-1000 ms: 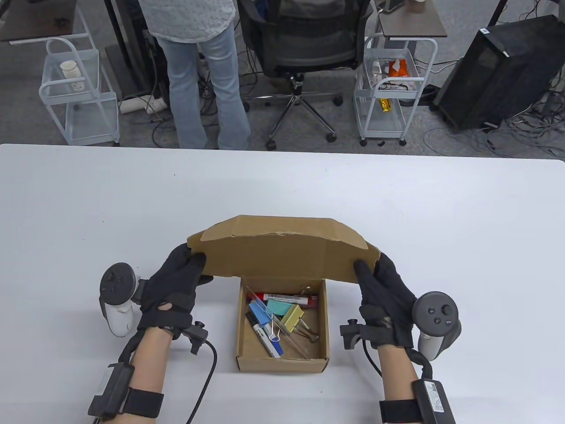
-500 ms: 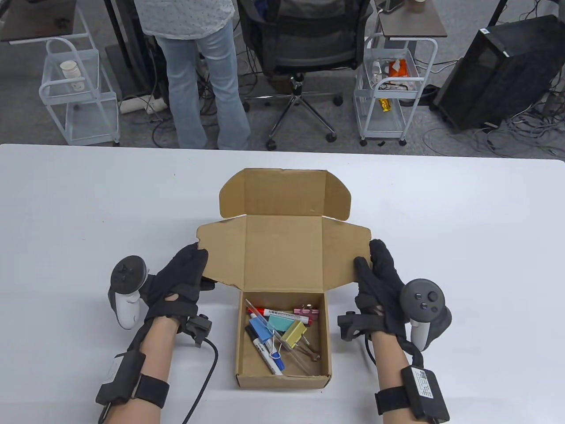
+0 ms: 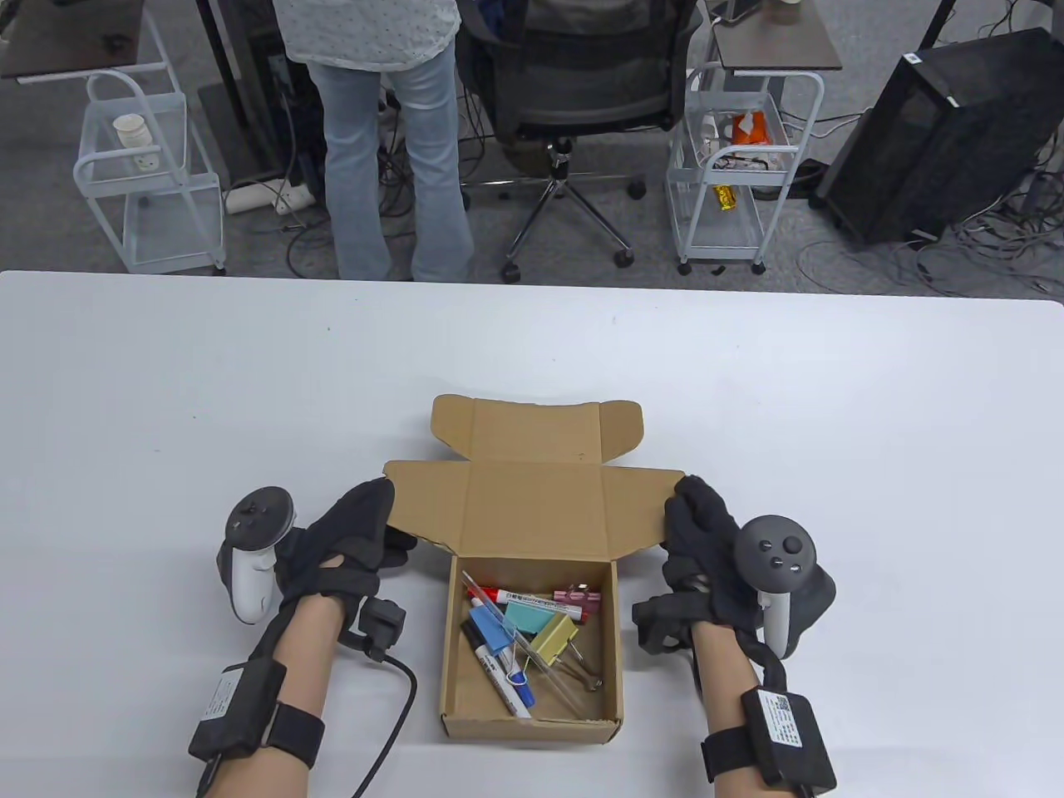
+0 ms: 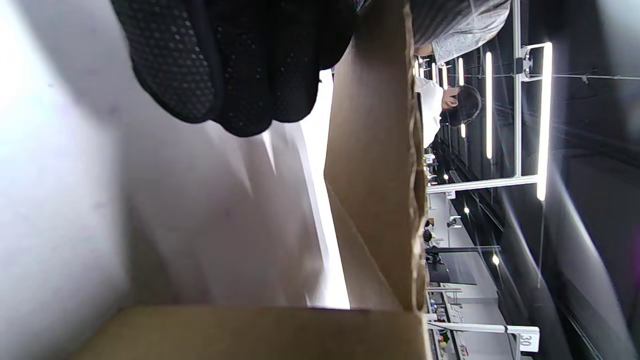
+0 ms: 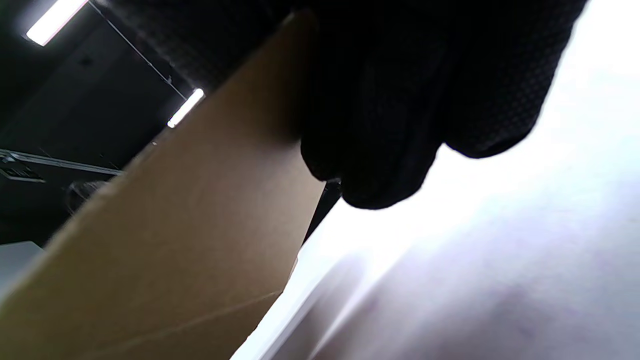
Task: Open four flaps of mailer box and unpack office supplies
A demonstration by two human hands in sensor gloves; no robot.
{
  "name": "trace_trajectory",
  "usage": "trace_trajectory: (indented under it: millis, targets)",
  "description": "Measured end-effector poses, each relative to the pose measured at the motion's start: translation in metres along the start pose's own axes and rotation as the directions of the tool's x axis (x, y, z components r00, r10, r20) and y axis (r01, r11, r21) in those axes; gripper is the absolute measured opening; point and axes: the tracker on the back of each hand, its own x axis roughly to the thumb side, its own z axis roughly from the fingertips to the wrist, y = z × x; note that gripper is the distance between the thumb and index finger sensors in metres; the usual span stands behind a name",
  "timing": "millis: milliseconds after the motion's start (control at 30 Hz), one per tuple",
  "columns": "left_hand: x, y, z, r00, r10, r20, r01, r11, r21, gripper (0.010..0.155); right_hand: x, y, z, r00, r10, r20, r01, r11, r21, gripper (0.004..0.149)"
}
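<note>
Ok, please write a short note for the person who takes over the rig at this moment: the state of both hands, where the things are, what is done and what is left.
Left hand: grips the left wing of the lid.
Right hand: grips the lid's right wing.
Mailer box: on the table near the front edge, lid folded back away from the person, not flat on the table.
Inside the box: markers, a clear ruler, binder clips, all untouched.
Done: the box is open.
Left: let go of the lid, take out the office supplies and put them on the table.

Matt brown cardboard mailer box (image 3: 532,665), smooth white table (image 3: 166,399).
</note>
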Motion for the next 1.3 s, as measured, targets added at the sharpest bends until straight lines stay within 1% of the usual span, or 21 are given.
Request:
trace_trajectory:
  millis: [100,200,333,400,467,500,533,567,600,667,733,800,867,967,1100,1167,1233,1300]
  targets:
    - [-0.001,-0.001,0.0,1.0,0.007,0.004,-0.007,1.0,-0.009,0.067,-0.001,0.001,0.001,1.0,0.022,-0.016,-0.021,1.0,0.011,0.046]
    - [0.001,0.0,0.002,0.999,0.007,0.034,-0.006,1.0,-0.009,0.07,0.0,0.0,0.001,0.999,0.025,-0.021,-0.025,0.999,0.02,0.047]
    - [0.005,0.0,0.009,0.997,0.013,0.082,-0.009,0.999,-0.046,0.08,-0.001,-0.001,0.002,1.0,0.008,-0.011,-0.007,1.0,0.024,0.048]
    - [0.008,0.001,0.017,0.994,-0.023,0.104,0.03,0.997,-0.068,0.084,-0.002,-0.004,0.004,1.0,-0.019,0.009,0.019,0.999,0.03,0.051]
    - [0.012,0.001,0.027,0.988,-0.118,0.1,0.127,0.988,-0.087,0.088,-0.002,-0.006,0.007,0.999,-0.044,0.029,0.043,0.998,0.037,0.055]
    - [0.013,0.0,0.031,0.982,-0.166,0.089,0.176,0.978,-0.116,0.09,-0.002,-0.008,0.008,0.998,-0.049,0.036,0.048,0.998,0.038,0.057]
    - [0.015,-0.002,0.038,0.969,-0.236,0.077,0.246,0.952,-0.179,0.091,-0.002,-0.01,0.01,0.998,-0.047,0.05,0.045,0.998,0.034,0.059]
    - [0.017,-0.005,0.041,0.961,-0.265,0.075,0.275,0.938,-0.209,0.091,-0.001,-0.012,0.012,0.997,-0.041,0.062,0.039,0.999,0.031,0.06]
    - [0.019,-0.01,0.046,0.957,-0.283,0.07,0.291,0.92,-0.262,0.092,0.001,-0.014,0.015,0.996,-0.021,0.084,0.019,0.999,0.029,0.062]
    - [0.022,-0.021,0.049,0.959,-0.273,0.078,0.283,0.901,-0.329,0.092,0.004,-0.016,0.019,0.994,0.004,0.111,-0.007,0.999,0.031,0.064]
    - [0.024,-0.036,0.051,0.959,-0.264,0.105,0.284,0.883,-0.373,0.091,0.008,-0.02,0.026,0.989,0.017,0.149,-0.02,1.0,0.024,0.065]
    - [0.024,-0.05,0.052,0.944,-0.305,0.127,0.33,0.846,-0.418,0.093,0.014,-0.023,0.032,0.979,0.045,0.198,-0.048,0.999,0.009,0.065]
    - [0.022,-0.058,0.052,0.931,-0.334,0.147,0.365,0.83,-0.423,0.093,0.019,-0.024,0.037,0.969,0.067,0.236,-0.069,0.998,-0.002,0.065]
    - [0.017,-0.069,0.05,0.947,-0.284,0.147,0.32,0.836,-0.446,0.09,0.026,-0.022,0.042,0.957,0.093,0.276,-0.097,0.995,-0.001,0.066]
    - [0.005,-0.076,0.045,0.961,-0.255,0.107,0.275,0.838,-0.472,0.085,0.028,-0.018,0.043,0.95,0.115,0.291,-0.122,0.992,0.006,0.065]
    - [0.003,-0.078,0.043,0.975,-0.192,0.114,0.223,0.835,-0.503,0.083,0.028,-0.018,0.044,0.951,0.109,0.291,-0.117,0.993,0.009,0.065]
    - [-0.001,-0.079,0.042,0.982,-0.158,0.105,0.189,0.843,-0.504,0.081,0.028,-0.018,0.044,0.949,0.112,0.295,-0.118,0.993,0.004,0.065]
    - [-0.004,-0.082,0.04,0.99,-0.09,0.11,0.134,0.847,-0.515,0.079,0.03,-0.018,0.045,0.945,0.116,0.307,-0.123,0.992,0.004,0.065]
